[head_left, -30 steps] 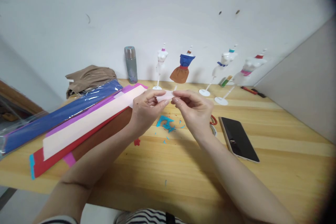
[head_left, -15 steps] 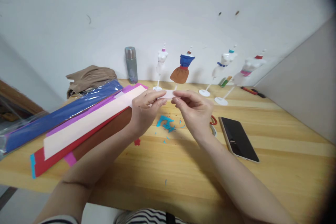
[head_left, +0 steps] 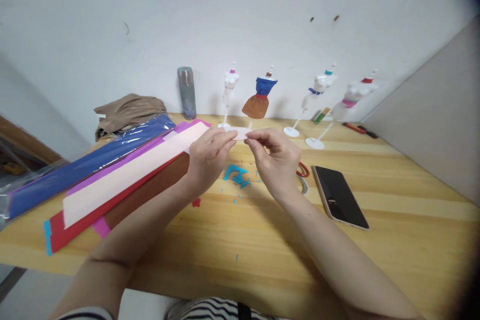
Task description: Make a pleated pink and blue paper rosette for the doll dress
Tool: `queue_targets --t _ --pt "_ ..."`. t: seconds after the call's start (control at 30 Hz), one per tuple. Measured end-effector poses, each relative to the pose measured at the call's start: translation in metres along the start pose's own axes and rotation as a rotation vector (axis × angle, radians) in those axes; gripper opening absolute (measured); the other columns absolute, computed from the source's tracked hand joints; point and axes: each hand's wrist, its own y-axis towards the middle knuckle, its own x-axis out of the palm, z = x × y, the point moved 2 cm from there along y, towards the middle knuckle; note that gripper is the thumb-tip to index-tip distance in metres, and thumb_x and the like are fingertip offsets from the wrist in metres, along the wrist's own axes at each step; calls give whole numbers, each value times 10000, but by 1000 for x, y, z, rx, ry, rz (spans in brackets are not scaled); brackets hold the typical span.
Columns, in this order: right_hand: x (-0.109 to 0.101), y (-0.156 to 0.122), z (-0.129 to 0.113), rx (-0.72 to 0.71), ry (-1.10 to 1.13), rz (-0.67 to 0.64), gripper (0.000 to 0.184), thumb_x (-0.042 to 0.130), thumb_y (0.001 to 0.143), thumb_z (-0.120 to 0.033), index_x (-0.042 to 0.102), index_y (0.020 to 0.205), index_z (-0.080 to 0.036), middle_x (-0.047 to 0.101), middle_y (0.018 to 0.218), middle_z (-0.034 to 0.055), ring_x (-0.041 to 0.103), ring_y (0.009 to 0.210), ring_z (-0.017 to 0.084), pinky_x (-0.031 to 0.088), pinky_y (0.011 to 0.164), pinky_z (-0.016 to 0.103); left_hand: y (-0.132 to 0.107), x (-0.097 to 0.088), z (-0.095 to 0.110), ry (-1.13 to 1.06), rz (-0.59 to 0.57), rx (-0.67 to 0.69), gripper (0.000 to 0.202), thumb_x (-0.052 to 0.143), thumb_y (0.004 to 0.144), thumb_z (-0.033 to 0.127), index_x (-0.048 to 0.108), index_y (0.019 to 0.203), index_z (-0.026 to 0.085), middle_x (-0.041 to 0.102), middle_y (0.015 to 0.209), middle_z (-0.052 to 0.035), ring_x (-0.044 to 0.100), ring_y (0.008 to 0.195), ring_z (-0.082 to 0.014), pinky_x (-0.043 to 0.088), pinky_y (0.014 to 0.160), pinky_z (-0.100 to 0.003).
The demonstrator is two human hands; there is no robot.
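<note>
Both my hands are raised over the wooden table (head_left: 262, 240) and pinch one small pale pink paper piece (head_left: 241, 133) between them. My left hand (head_left: 208, 157) grips its left end with thumb and fingers closed. My right hand (head_left: 275, 159) pinches its right end. Below the hands lie blue paper scraps (head_left: 235, 175) and a tiny red scrap (head_left: 195, 203). Several small white mannequin stands line the back of the table; one mannequin (head_left: 259, 97) wears a blue and brown dress, and a bare mannequin (head_left: 228, 89) stands to its left.
A stack of long coloured paper sheets (head_left: 112, 180) lies at the left, beside a blue wrapped roll (head_left: 82, 165). A black phone (head_left: 339, 195) lies at the right, next to red-handled scissors (head_left: 303, 172). A grey flask (head_left: 186, 92) and brown cloth (head_left: 127, 110) sit by the wall.
Both hands have drawn slightly closer together on the pink piece and shifted a little upward. Nothing else has moved.
</note>
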Motion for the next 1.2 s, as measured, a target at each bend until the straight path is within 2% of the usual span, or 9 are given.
queue_targets --t 0.13,0.23,0.37,0.57,0.8,0.97,1.2 --pt "0 -1 0 4 6 -18 94 674 885 -197 732 830 -246 768 788 2 713 700 171 602 666 332 1 -1 -2 14 -7 -44 152 684 927 104 773 987 212 787 863 -4 732 773 -131 581 747 -226" --pt "1 -1 2 82 75 -45 48 696 867 -228 739 877 -246 783 844 12 711 704 173 611 687 350 1 -2 -2 -20 -5 -42 184 702 897 72 779 991 210 786 839 7 728 751 -122 579 731 -213" --pt "4 0 6 204 204 -72 125 739 800 -239 745 924 -246 790 881 20 698 703 173 606 688 355 3 -4 -3 -37 -17 -53 166 722 891 83 787 974 211 809 882 -7 750 784 -134 597 740 -224" --pt "4 3 9 340 310 -121 165 789 735 -283 744 889 -245 748 784 -2 648 670 157 558 647 331 8 -6 -3 -88 -57 -43 123 722 915 121 780 985 204 813 884 -11 744 768 -133 597 714 -222" --pt "3 3 9 355 299 -149 139 792 745 -300 674 785 -239 688 713 -20 633 641 147 530 639 328 9 -6 -3 -129 -61 -41 138 725 906 99 779 978 203 807 873 -6 738 770 -129 585 706 -217" --pt "3 6 7 332 362 -156 242 825 717 -307 692 911 -250 716 785 -17 659 691 162 560 649 336 7 -5 -5 -116 -70 -50 134 729 906 127 788 979 224 804 862 4 731 756 -129 577 701 -222" --pt "0 6 5 270 291 -63 249 787 725 -257 718 964 -255 714 786 -13 681 721 176 569 643 340 7 -6 -4 -124 -94 -108 139 752 883 128 799 967 228 818 874 0 725 724 -124 588 682 -223"
